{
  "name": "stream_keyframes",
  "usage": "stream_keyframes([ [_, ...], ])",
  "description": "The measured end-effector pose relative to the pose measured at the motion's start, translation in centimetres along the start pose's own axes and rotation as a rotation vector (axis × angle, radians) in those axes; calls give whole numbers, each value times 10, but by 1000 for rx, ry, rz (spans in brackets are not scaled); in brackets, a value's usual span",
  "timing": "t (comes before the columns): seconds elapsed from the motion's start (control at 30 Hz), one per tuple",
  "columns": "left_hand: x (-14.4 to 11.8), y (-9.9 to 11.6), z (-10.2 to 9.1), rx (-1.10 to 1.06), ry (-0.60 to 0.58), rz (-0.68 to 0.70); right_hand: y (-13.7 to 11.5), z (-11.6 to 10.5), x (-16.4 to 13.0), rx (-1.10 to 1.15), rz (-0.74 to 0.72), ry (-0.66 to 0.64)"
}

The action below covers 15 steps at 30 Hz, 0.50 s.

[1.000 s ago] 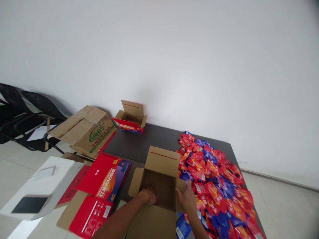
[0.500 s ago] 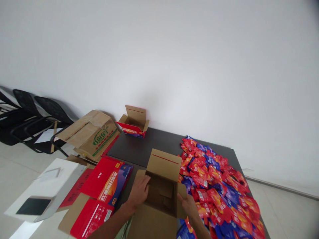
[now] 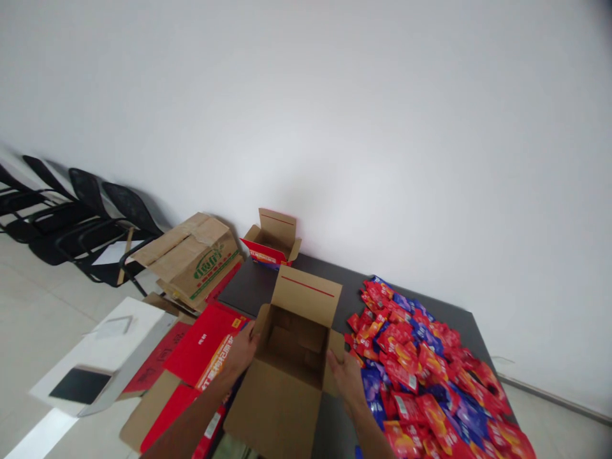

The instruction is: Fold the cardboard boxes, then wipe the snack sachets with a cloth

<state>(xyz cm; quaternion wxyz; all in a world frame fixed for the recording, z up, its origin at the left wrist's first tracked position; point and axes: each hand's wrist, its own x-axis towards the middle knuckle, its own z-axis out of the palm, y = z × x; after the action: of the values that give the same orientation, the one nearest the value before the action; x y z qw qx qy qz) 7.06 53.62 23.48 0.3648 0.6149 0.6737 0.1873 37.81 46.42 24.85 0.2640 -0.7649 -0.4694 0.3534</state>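
Observation:
An open brown cardboard box [image 3: 291,357] is held tilted above the dark table [image 3: 248,287], its inside bare and its flaps spread. My left hand [image 3: 241,349] grips the box's left side. My right hand [image 3: 345,377] grips its right side flap. A heap of several red and blue snack packets [image 3: 421,363] lies on the table just right of the box, touching my right hand's area.
A small open red box [image 3: 272,239] stands at the table's far edge. Flattened red cartons [image 3: 201,347] and a large brown carton [image 3: 191,258] lie left of the table. A white box [image 3: 100,357] sits on the floor; black chairs [image 3: 90,217] line the wall.
My left hand came out of the box and took its left side. Both hands have lifted and tilted the box away from me. The view swung right.

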Motion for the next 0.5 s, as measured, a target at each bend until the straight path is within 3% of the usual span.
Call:
stream_keyframes([
  [0.13,31,2,-25,136,96,-121,-47,40,33,-7,-102,-28],
  [0.27,58,2,-47,143,137,-145,-79,77,61,-53,-118,-17],
  [0.5,107,-1,-78,50,120,-137,-113,106,100,-107,-123,-5],
])
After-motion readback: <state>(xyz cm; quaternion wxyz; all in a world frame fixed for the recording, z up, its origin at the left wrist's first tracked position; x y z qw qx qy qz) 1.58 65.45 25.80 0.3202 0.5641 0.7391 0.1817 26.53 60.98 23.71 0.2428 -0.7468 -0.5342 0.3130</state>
